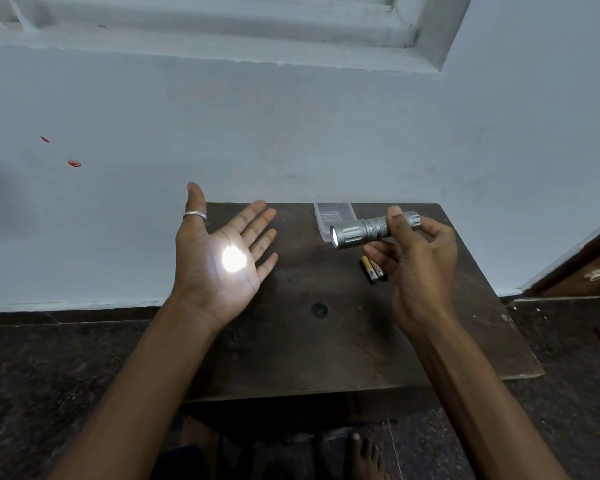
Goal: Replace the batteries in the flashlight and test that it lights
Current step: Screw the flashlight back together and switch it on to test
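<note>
My right hand (420,265) holds a silver flashlight (364,231) by its rear half, above the right side of a small dark wooden table (309,348). The flashlight is lit and its head points left. Its beam makes a bright round spot on the palm of my left hand (222,251), which is held open, palm up, fingers spread, with a silver ring on the thumb. Two small batteries (373,270) lie side by side on the table just below the flashlight, partly behind my right fingers.
A clear plastic box (333,216) sits at the table's far edge, behind the flashlight's head. A pale blue wall rises right behind the table. Dark speckled floor surrounds it, and my bare foot (362,459) shows below the near edge.
</note>
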Demonstrator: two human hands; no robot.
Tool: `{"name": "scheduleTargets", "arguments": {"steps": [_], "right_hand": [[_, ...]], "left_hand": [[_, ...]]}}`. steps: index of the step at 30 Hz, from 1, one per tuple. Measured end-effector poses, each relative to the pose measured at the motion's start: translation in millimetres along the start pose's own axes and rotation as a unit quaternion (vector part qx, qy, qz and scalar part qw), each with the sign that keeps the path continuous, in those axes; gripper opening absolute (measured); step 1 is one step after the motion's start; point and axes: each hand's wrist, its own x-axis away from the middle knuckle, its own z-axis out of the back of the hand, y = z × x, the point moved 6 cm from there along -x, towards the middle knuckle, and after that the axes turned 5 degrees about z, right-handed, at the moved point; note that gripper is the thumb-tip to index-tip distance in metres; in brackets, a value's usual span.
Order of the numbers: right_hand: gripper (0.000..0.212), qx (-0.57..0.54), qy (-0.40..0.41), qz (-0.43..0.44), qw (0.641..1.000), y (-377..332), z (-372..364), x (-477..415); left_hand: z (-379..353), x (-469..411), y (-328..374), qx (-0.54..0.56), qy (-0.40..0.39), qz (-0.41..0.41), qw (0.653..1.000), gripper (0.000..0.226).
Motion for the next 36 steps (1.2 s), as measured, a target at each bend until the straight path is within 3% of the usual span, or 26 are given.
{"name": "scheduleTargets", "arguments": {"steps": [4, 9, 24, 36], "right_hand": [[0.05, -0.005, 0.007, 0.002, 1.0, -0.1, 5.8, -1.5], [0.036, -0.011, 0.009, 0.008, 1.0, -3.0, 7.4, -4.6], [0.026, 0.034, -0.018, 0.08, 0.996, -10.3, -9.0, 12.0], [0.03, 0.003, -0.014, 0.058, 0.998, -8.5, -16.6, 14.7]], "left_hand": [[-0.5, 2.3, 4.6, 0.023, -0.038, -0.003, 0.999, 0.098], [-0.1, 5.4, 9.1, 0.015, -0.061, -0.008, 0.998, 0.098], [-4.0, 5.1, 5.1, -0.032, -0.036, -0.014, 0.999, 0.096], [-3.3, 6.4, 7.2, -0.044, -0.029, -0.025, 0.998, 0.097]]}}
